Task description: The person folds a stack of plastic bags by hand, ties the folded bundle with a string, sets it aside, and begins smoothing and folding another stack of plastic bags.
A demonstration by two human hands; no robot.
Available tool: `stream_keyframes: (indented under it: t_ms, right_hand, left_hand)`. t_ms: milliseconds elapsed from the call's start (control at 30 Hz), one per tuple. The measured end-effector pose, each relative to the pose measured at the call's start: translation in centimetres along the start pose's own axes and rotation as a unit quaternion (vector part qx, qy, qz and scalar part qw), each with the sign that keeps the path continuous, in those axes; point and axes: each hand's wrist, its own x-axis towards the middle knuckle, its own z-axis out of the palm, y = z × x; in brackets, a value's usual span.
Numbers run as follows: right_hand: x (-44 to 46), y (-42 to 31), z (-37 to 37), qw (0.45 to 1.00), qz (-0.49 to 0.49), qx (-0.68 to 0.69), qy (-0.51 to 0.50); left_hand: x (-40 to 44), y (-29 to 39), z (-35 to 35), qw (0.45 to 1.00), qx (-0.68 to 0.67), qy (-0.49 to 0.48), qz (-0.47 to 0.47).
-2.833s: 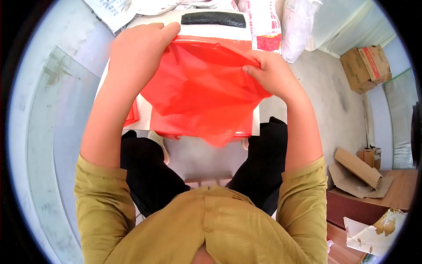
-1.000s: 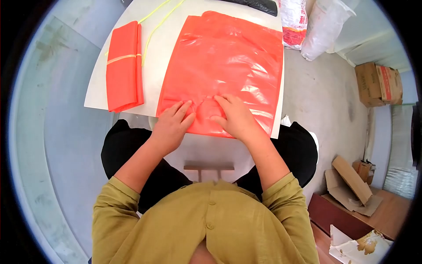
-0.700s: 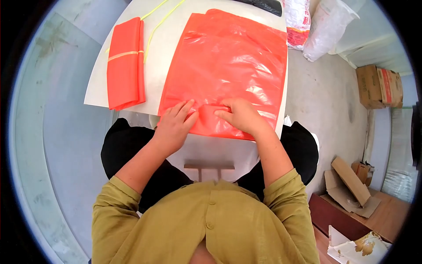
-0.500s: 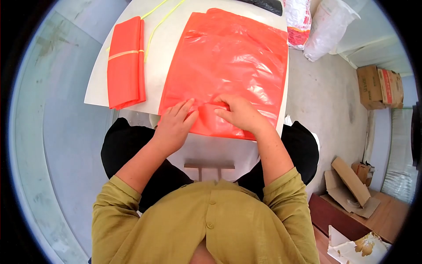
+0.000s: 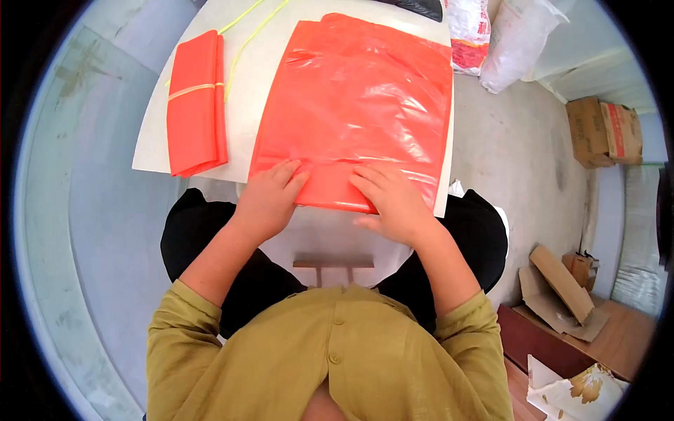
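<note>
Head view, red plastic sheet (image 5: 358, 98): flat and creased on the white bench (image 5: 151, 144), its near end under the fingers.
Left hand (image 5: 268, 198): loosely spread on the sheet's near left corner.
Right hand (image 5: 399, 203): fingers on the near end, thumb held apart.
Folded red bundle (image 5: 193, 119): left of the sheet, yellow band (image 5: 193, 91) around it.

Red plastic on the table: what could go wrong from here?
The red plastic reaches the near edge of the table, so it might slip off. Creases show near the left hand and right hand; pressing could set them in. The banded red bundle lies near that edge too, so a stray nudge might drop it.
</note>
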Motion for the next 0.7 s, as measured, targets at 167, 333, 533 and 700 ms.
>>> stream_keyframes:
  t_ms: [167,333,533,700]
  right_hand:
    - [-4.2,2.5,0.3,0.995,0.071,-0.063,-0.042]
    - [-4.4,2.9,-2.3,0.991,0.131,0.003,-0.040]
    - [-1.6,5.4,-8.9,0.956,0.270,0.087,-0.076]
    - [1.6,10.2,-7.1,0.920,0.319,0.225,-0.020]
  left_hand:
    - [1.0,-1.3,-1.5,0.999,0.015,-0.028,0.032]
    - [1.3,-2.3,-4.1,0.995,-0.005,-0.077,-0.069]
    - [4.5,-3.0,-10.2,0.954,-0.144,-0.149,-0.215]
    - [8.5,-6.9,-7.0,0.885,-0.354,-0.101,-0.283]
